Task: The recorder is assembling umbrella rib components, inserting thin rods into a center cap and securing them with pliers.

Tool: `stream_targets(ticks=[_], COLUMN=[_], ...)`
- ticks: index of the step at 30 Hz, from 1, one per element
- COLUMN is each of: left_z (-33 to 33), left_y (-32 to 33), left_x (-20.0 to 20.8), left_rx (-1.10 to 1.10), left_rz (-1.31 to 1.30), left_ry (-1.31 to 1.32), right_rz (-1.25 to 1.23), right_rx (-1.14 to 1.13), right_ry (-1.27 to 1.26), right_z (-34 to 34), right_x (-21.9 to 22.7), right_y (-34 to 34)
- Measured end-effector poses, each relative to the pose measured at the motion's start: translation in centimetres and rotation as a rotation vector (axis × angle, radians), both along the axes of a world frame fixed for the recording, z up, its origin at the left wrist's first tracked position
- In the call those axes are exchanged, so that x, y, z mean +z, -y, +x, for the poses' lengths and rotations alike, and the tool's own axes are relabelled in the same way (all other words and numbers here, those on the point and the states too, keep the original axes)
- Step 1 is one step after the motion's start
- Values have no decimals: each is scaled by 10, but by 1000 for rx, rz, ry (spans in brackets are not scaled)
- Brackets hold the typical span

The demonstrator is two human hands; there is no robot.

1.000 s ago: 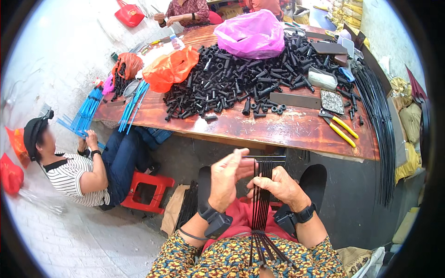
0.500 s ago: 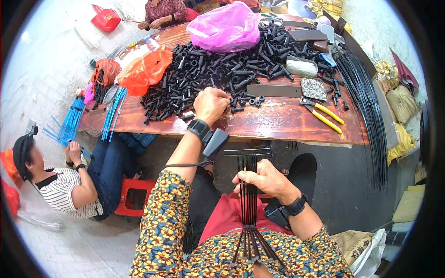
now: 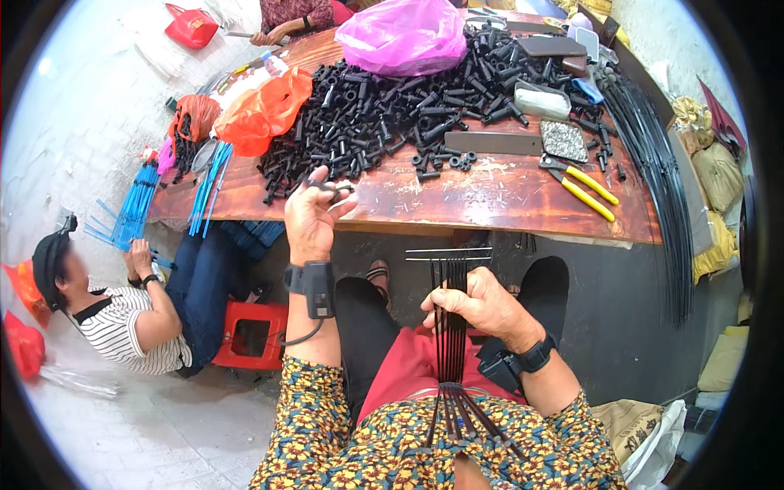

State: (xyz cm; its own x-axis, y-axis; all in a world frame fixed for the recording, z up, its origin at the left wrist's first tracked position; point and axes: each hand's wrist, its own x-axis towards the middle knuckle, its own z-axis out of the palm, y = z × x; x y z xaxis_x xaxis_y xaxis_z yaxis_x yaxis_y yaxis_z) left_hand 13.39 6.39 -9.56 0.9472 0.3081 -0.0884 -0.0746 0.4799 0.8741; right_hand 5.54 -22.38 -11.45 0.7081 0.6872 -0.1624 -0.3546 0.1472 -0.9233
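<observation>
Clasping rods [image 3: 451,351] pointing toward table [image 3: 490,196]: right hand [image 3: 487,309]. Left hand [image 3: 310,222], beyond tips and leftward, pinches small black part [image 3: 330,188].

The head-worn fisheye looks down over left hand [image 3: 311,220], right hand [image 3: 483,307] and table [image 3: 482,196]

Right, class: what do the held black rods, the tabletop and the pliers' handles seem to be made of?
Black rods: probably metal, dark finish; thin yet straight.
Tabletop: wood or wood-look laminate, glossy; streaky grain and reflections show.
Pliers' handles: likely plastic or rubber coating; bright, even yellow.
</observation>
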Motion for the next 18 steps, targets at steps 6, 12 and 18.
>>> stream_targets(ticks=[6,12,18], left_z=[-6,21,32], left_y=[-17,-21,-8], left_x=[-10,-24,-19], left_rx=[107,179,144], left_rz=[228,1231,1853], left_ry=[-93,-75,-150], right_rz=[-22,-5,-26], right_rx=[13,5,35], right_ry=[6,30,23], right_z=[1,-2,-2], right_x=[0,7,3], right_y=[-2,-3,-1])
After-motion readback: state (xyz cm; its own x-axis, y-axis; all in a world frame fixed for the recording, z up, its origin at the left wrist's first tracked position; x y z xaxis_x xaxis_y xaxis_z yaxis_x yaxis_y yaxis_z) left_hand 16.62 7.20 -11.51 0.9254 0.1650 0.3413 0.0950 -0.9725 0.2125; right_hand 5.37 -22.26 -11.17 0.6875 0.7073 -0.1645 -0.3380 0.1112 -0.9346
